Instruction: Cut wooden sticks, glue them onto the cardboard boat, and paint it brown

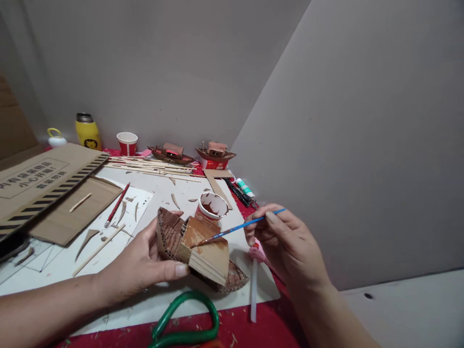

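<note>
A small cardboard model boat (209, 251) is gripped at its left end by my left hand (145, 256), thumb on the near side and fingers behind. Brown paint covers its hull and part of the roof; the near part of the roof is bare cardboard. My right hand (282, 241) pinches a blue paintbrush (242, 225), whose tip touches the roof at the edge of the wet paint. Just behind the boat stands a paper cup (213, 205) with brown paint inside and on its rim.
Green-handled scissors (186, 319) lie at the front edge. Two finished-looking model boats (172, 152) stand at the back beside thin wooden sticks (152, 166). Cardboard sheets (47, 183), a red pencil (117, 205) and scraps lie left; a yellow bottle (87, 133) stands behind. A grey wall (344, 145) bounds the right.
</note>
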Available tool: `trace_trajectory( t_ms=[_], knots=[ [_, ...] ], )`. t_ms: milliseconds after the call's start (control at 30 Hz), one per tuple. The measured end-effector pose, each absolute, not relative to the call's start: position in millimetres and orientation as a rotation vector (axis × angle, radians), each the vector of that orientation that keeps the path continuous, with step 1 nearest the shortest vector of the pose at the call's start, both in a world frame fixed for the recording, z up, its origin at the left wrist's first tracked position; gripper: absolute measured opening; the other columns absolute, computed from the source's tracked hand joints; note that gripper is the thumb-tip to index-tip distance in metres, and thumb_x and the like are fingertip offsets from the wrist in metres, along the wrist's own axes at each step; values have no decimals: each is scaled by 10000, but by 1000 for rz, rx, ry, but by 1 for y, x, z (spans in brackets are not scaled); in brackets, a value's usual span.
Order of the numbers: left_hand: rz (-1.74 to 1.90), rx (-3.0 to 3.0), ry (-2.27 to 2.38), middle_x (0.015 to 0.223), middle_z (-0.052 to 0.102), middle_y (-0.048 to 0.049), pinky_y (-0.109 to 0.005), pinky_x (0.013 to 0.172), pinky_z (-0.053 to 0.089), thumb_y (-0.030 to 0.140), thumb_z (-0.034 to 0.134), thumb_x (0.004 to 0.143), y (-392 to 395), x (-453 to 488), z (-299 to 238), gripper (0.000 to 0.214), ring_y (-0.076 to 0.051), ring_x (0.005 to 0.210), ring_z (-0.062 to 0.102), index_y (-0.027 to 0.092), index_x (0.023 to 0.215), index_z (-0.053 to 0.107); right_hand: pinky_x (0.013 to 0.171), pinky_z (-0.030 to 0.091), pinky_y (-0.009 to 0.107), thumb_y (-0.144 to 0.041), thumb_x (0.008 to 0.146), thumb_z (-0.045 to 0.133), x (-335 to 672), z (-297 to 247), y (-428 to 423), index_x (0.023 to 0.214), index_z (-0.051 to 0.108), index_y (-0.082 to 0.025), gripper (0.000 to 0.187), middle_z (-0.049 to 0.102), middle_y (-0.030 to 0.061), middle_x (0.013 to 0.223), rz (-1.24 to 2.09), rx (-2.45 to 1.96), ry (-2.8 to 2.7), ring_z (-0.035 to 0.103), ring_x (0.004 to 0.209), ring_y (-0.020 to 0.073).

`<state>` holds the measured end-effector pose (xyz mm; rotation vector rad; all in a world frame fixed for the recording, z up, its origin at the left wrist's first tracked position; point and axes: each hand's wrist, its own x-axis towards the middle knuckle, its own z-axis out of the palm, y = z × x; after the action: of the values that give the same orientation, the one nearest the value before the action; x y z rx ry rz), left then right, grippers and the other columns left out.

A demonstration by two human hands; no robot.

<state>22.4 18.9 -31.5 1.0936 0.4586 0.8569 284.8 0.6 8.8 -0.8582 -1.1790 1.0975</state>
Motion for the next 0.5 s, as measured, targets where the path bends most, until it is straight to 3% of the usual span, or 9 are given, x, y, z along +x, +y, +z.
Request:
trace_trajectory(
  t_ms=[300,500],
  knots=[
    [863,1067,425,1440,597,-141,-438,1129,442,218,861,746,18,23,-33,719,-326,1351,541,213,1358,483,552,551,205,-401,828,781,285,10,2,822,758,-230,173,721,13,700,1049,-877,-1180,657,593,119],
    [864,1077,432,1447,595,-128,-412,1107,465,223,851,760,18,22,-34,700,-316,1336,558,229,1357,486,528,548,210,-402,833,774,287,10,3,837,764,-232,170,716,19,692,963,-903,-1181,667,604,133]
  ],
)
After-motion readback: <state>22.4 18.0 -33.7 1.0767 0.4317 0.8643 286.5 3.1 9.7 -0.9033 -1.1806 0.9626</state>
